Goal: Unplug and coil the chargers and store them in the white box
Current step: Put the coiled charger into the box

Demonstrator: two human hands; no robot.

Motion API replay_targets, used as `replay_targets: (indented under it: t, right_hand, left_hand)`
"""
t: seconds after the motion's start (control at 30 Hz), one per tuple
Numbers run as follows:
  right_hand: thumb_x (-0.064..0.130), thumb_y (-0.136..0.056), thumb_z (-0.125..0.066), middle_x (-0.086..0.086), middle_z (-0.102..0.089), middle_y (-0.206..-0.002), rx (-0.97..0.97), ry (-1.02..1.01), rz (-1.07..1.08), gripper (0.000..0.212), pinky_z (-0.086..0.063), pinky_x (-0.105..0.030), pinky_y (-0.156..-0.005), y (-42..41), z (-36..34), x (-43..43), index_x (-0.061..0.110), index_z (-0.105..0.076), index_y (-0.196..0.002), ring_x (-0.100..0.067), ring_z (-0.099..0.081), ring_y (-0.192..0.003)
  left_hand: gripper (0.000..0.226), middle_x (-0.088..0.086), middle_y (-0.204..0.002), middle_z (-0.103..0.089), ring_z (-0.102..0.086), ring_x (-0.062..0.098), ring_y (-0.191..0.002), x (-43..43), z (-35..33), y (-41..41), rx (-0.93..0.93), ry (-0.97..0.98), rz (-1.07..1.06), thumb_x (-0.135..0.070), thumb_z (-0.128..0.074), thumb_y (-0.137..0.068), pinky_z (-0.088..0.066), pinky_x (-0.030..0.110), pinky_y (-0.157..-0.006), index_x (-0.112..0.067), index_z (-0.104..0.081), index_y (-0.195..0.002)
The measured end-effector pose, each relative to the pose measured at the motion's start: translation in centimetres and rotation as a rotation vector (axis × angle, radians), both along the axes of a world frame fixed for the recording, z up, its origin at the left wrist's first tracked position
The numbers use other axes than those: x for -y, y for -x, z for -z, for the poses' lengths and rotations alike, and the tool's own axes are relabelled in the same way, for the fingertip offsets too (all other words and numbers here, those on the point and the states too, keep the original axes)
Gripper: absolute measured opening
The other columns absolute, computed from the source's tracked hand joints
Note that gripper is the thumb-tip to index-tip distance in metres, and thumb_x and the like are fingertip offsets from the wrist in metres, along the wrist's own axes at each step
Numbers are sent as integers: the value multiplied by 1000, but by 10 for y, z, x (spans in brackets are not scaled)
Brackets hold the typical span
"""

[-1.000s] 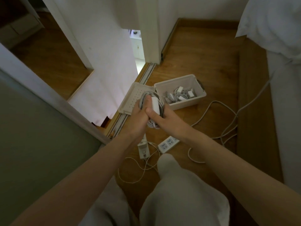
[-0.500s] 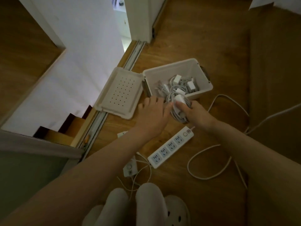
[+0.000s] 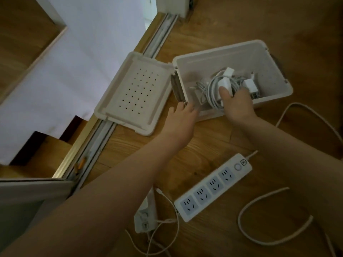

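Grips coiled charger [image 3: 213, 91] in right hand [image 3: 238, 104], thumb pressed on the white adapter, low inside white box [image 3: 219, 51]. Touches near left corner of the box rim with fingertips of left hand [image 3: 181, 117]. In the box bottom: further chargers [image 3: 250, 86]. Just beside the box, on its left: perforated lid [image 3: 133, 93]. On wooden floor [image 3: 222, 138], nearer the person: four-socket power strip [image 3: 213, 186]; second power strip [image 3: 146, 217], partly hidden under left forearm, among thin cables; thick white cable [image 3: 259, 238] looped at right.

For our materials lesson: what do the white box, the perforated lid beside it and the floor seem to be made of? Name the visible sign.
White box: likely moulded plastic, matte; thin even walls, rounded rim. Lid: seemingly the same plastic; raised ribs, neat holes. Floor: wood or wood-look laminate, slight sheen; grain lines.
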State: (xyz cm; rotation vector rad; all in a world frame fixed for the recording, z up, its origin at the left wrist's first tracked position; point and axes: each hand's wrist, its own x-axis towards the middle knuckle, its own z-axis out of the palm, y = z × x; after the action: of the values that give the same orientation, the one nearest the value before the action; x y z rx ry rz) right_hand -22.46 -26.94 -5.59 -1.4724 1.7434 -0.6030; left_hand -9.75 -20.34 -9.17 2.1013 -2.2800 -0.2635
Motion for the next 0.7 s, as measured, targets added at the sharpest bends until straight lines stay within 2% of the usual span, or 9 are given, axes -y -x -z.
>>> replay_targets:
  t: [0.1,0.17,0.27,0.33,0.43,0.5,0.6,0.67,0.7]
  right_hand:
    - [36,-97,-44,-15,-53,-116,-11,38,25,51,-32,-22,-70,-8,14,11,-3,-38,-128,-21,-51,-100]
    - [36,-97,-43,-9,-50,-111,-24,59,15,51,-28,-16,-65,-13,20,13,-3,-36,-130,-16,-46,-94]
    - [36,-97,-44,1,-47,-94,-5,44,-41,47,-30,-19,-68,-22,23,9,1,-39,-127,-14,-48,-90]
    - [37,-96,-45,-4,-55,-99,-16,-15,-140,47,-33,-23,-72,-30,27,4,1,-41,-126,-21,-54,-97]
    - [40,-95,-44,-20,-50,-127,-183,-96,-290,57,-37,-32,-83,-39,32,-4,-4,-37,-131,-33,-49,-115]
    - [41,-94,-46,-24,-45,-130,-293,-93,-353,59,-37,-35,-85,-42,32,-9,-6,-38,-128,-36,-46,-117]
    - [41,-94,-46,-24,-35,-135,-537,-46,-407,58,-34,-40,-97,-44,35,-18,-5,-38,-128,-38,-35,-125]
    - [39,-96,-40,-22,-35,-135,-695,46,-437,57,-35,-39,-101,-45,35,-26,-4,-34,-133,-36,-30,-129]
    - [36,-95,-42,-21,-34,-137,-676,85,-435,58,-38,-39,-99,-46,36,-29,-1,-29,-138,-35,-33,-129]
  left_hand:
    - [38,3,-129,-45,-38,27,-117,4,10,-3,-42,42,6,-8,-52,-92,-34,37,-93,-17,-46,-128]
    - [31,3,-124,-47,-39,26,-113,2,12,-3,-87,67,30,-9,-50,-93,-32,35,-89,-17,-49,-123]
    - [37,1,-123,-46,-39,23,-108,-12,14,-2,-100,88,102,-6,-53,-90,-29,31,-84,-20,-51,-123]
    - [39,2,-121,-48,-41,24,-105,-23,14,-5,-105,101,145,-2,-57,-85,-31,32,-83,-19,-55,-120]
    - [30,10,-108,-55,-50,29,-92,-37,14,-14,-83,180,173,0,-67,-74,-41,37,-74,-13,-65,-101]
    - [21,13,-99,-58,-54,32,-85,-43,16,-21,-64,257,156,-2,-67,-72,-45,40,-70,-10,-65,-91]
    - [18,9,-98,-61,-57,31,-85,-48,16,-25,-15,302,146,-9,-55,-76,-45,41,-72,-13,-66,-89]
    - [16,8,-99,-62,-58,31,-86,-49,16,-25,-12,291,141,-8,-63,-74,-45,42,-73,-14,-67,-89]
    - [18,7,-98,-62,-58,31,-87,-49,15,-24,-16,288,136,-6,-68,-73,-45,42,-74,-14,-67,-89]
